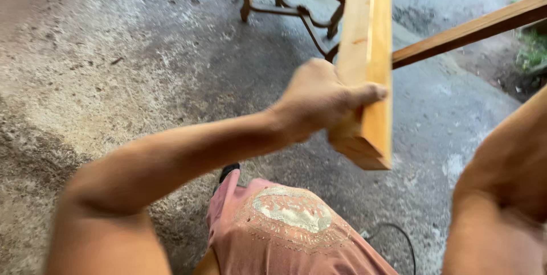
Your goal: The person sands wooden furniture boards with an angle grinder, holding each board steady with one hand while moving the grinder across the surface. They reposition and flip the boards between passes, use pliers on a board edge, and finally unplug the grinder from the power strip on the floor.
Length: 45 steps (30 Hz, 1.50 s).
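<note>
Nearest the camera: the person's pink patterned shorts point(285, 235) fill the bottom centre, a dark shoe tip point(229, 170) peeking out just beyond them on the concrete floor point(114, 64), and a thin black cable point(393, 230) curling on the floor to the right of the shorts. The right forearm comes in at the bottom right corner, but the right hand itself is out of frame, so there is no telling what it does. The left arm crosses from the lower left up to the left hand point(319, 101), which grips a pale wooden plank point(367, 53) near its lower end; fingers point(367, 94) wrapped tight around the board, thumb lying across its front face, clamped on it. The plank is held off the floor, nearly upright, lower end cut square and hanging above the floor, upper end running out of the top edge. Step in hand, as I judge it: carrying or positioning the plank one-handed, mid-swing given the blur. The next move likely calls for a steady grip and control of the free lower end so it doesn't twist or knock anything. Behind the plank a darker wooden beam point(473, 27) slants toward the upper right corner. Farthest off, at top centre, the curved legs of a wooden furniture piece point(296, 10) stand on the floor, some greenery point(533, 50) at the right edge.
</note>
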Available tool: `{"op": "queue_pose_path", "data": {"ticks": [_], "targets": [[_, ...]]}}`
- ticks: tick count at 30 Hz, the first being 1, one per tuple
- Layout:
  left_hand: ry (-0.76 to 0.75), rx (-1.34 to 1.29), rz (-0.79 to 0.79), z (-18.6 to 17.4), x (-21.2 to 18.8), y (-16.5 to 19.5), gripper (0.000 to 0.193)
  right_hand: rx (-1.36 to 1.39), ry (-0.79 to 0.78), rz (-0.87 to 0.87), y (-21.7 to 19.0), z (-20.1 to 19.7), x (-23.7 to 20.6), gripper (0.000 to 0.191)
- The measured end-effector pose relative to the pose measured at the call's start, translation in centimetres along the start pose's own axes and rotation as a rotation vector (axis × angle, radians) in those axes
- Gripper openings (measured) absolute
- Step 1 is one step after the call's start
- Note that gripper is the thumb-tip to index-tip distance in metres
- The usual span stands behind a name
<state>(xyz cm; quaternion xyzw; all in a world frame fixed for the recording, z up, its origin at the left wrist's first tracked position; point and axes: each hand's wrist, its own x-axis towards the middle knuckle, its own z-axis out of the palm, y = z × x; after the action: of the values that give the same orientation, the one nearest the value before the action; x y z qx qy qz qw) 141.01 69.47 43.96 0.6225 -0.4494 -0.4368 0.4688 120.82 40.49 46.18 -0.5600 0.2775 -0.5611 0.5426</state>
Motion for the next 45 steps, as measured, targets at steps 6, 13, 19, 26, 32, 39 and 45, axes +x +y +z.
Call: {"op": "queue_pose_path", "data": {"ticks": [6, 13, 19, 26, 32, 39, 45], "targets": [[0.189, 0.335, -0.191, -11.1, -3.6, 3.9, 0.05, 0.379, 0.273, -0.064, 2.1, 3.4, -1.3, 0.063], [0.333, 0.743, -0.372, -22.7, -4.3, -1.0, 0.057, 0.711, 0.553, 0.142, 14.1, 14.4, -9.2, 0.069], [0.22, 0.938, -0.39, -37.4, -3.1, -10.7, 0.06, 0.921, 0.606, 0.311, 24.3, 28.2, -14.3, 0.069], [0.234, 1.059, -0.389, -54.2, -2.0, -21.6, 0.058, 1.031, 0.717, 0.49, 36.3, 44.1, -19.0, 0.06], [0.255, 1.087, -0.426, -63.3, -0.5, -30.6, 0.055, 1.117, 0.713, 0.516, 44.4, 53.3, -21.2, 0.059], [0.261, 1.188, -0.363, -67.3, 0.7, -38.5, 0.057, 1.097, 0.853, 0.599, 48.9, 57.6, -23.1, 0.063], [0.27, 1.134, -0.405, -68.0, 0.3, -39.9, 0.053, 1.111, 0.705, 0.476, 50.9, 57.9, -24.6, 0.067]]}}
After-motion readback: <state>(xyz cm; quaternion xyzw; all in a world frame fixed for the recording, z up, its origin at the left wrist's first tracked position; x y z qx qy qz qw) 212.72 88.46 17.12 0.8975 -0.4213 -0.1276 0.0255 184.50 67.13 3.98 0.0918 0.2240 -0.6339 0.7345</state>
